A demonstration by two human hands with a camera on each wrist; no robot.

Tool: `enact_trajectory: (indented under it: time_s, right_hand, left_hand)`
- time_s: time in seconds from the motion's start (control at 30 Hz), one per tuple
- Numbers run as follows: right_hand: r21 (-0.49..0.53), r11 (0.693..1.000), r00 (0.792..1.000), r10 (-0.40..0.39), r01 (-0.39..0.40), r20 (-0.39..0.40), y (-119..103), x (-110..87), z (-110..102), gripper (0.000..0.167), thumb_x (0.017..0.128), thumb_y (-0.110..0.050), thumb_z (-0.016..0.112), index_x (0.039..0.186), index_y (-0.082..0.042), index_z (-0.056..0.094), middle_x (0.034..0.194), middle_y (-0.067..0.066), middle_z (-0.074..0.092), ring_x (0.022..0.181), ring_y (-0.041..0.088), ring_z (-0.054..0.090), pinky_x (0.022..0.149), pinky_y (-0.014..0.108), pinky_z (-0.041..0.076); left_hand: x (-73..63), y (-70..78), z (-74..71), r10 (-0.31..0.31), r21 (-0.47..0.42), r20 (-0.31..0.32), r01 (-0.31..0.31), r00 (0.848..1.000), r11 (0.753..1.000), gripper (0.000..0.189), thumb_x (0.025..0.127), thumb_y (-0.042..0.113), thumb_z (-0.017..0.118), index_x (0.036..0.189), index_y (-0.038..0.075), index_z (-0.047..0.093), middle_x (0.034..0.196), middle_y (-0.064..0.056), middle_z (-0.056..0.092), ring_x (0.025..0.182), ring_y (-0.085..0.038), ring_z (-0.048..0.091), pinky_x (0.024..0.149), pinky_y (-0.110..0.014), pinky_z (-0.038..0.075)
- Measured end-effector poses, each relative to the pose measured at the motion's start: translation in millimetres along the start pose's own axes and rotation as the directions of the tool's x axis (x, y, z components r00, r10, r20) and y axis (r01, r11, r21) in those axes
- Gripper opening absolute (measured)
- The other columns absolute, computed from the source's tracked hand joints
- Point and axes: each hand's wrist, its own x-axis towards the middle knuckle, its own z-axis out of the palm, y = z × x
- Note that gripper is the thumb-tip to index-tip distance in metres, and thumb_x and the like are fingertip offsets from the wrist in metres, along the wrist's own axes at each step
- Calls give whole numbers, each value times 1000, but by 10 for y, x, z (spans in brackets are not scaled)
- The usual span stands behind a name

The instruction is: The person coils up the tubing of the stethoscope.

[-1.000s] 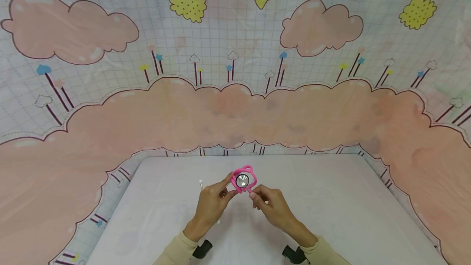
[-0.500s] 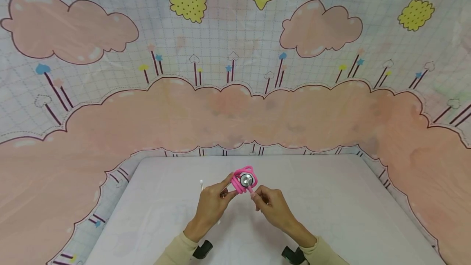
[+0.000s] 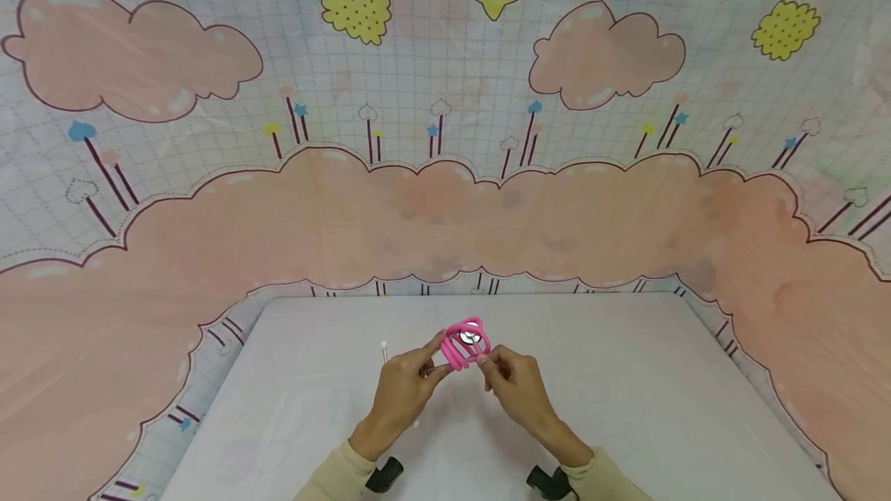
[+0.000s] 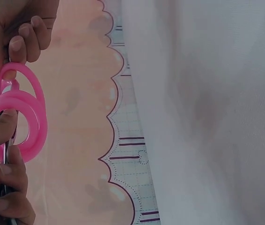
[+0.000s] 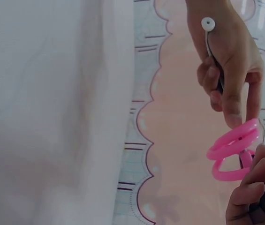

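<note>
A stethoscope with pink tubing (image 3: 455, 354) wound into a coil is held up above the table between both hands. My left hand (image 3: 404, 389) grips the coil's left side and its metal ear tubes between thumb and fingers. One white ear tip (image 5: 208, 24) sticks out past the back of that hand, as the right wrist view shows. With thumb and fingertips, my right hand (image 3: 518, 386) pinches the tubing at the coil's lower right. The round silver chest piece (image 3: 469, 333) sits inside the loops, partly covered by tubing. Pink loops (image 4: 37, 115) circle the left thumb's tip in the left wrist view.
Below the hands lies a white table (image 3: 626, 393). Behind it hangs a patterned backdrop (image 3: 515, 223) with peach clouds and yellow shapes. A black wrist strap (image 3: 384, 475) shows at the left sleeve and another strap (image 3: 550, 482) at the right.
The chest piece has shifted right and slightly up, from in front of the coil to partly behind its loops. Both hands keep their hold and have moved only slightly.
</note>
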Motion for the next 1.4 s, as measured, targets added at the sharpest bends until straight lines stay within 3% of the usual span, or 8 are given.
enact_trajectory:
  time_s: [0.23, 0.43, 0.53, 0.8, 1.0, 1.2, 1.3, 1.4]
  right_hand:
    - [-36, 994, 985, -103, 99, -141, 29, -1, 80, 15, 91, -21, 70, 78, -15, 70, 53, -5, 56, 46, -2, 43, 40, 17, 35]
    - [-137, 964, 933, -257, 229, -250, 40, -5, 141, 9, 84, -11, 77, 76, -7, 73, 51, -6, 57, 47, -9, 45, 42, 12, 37]
    - [-181, 952, 915, -291, 247, -281, 36, 6, 155, 8, 82, -6, 79, 75, -6, 74, 51, -5, 58, 47, -9, 46, 43, 11, 38]
    - [-182, 968, 927, -220, 170, -303, 31, 36, 159, 7, 80, -3, 79, 74, -4, 74, 54, -2, 62, 47, -7, 46, 43, 12, 39]
    - [-171, 971, 915, -218, 167, -340, 68, 44, 174, 8, 80, -6, 81, 76, -5, 73, 54, -3, 61, 48, -6, 47, 42, 13, 38]
    - [-136, 981, 906, -178, 135, -383, 100, 67, 171, 25, 78, -9, 83, 82, -7, 58, 57, -2, 63, 50, -1, 51, 44, 16, 41]
    - [-156, 983, 924, -145, 94, -355, 121, 91, 152, 27, 80, -15, 82, 91, -6, 60, 68, -1, 62, 59, 6, 54, 50, 18, 44]
    - [-124, 992, 954, -64, 28, -294, 139, 107, 121, 25, 82, -20, 81, 98, -9, 65, 83, 0, 66, 73, 12, 63, 60, 19, 50]
  left_hand:
    - [5, 2, 15, 5, 1, -7, -5, 1000, 1000, 54, 76, 21, 84, 126, 8, 68, 58, 9, 57, 54, 4, 39, 51, -11, 38]
    - [7, 29, 22, 40, 36, -27, -39, 999, 999, 56, 72, 19, 86, 125, 7, 68, 56, 7, 54, 53, 3, 37, 50, -11, 36]
    - [2, 37, 35, 45, 90, -29, -42, 999, 995, 56, 72, 21, 87, 123, 8, 69, 56, 6, 54, 53, 2, 37, 50, -12, 35]
    - [-31, 56, 66, 38, 99, 12, -39, 999, 994, 55, 72, 20, 87, 123, 7, 70, 57, 6, 57, 54, 1, 40, 52, -13, 39]
    - [-41, 52, 89, 41, 117, 9, -42, 999, 992, 55, 72, 23, 87, 123, 8, 70, 58, 6, 60, 54, 1, 42, 52, -12, 41]
    - [-59, 31, 100, 50, 115, 13, -51, 999, 992, 55, 71, 22, 87, 123, 9, 70, 56, 7, 57, 53, 1, 40, 52, -12, 39]
    - [-67, -3, 105, 58, 116, 14, -60, 998, 991, 56, 71, 22, 88, 123, 10, 70, 57, 8, 57, 54, 2, 41, 53, -12, 40]
    - [-73, -46, 102, 51, 93, 41, -54, 998, 994, 58, 73, 22, 87, 126, 12, 68, 59, 8, 58, 55, 2, 42, 53, -12, 40]
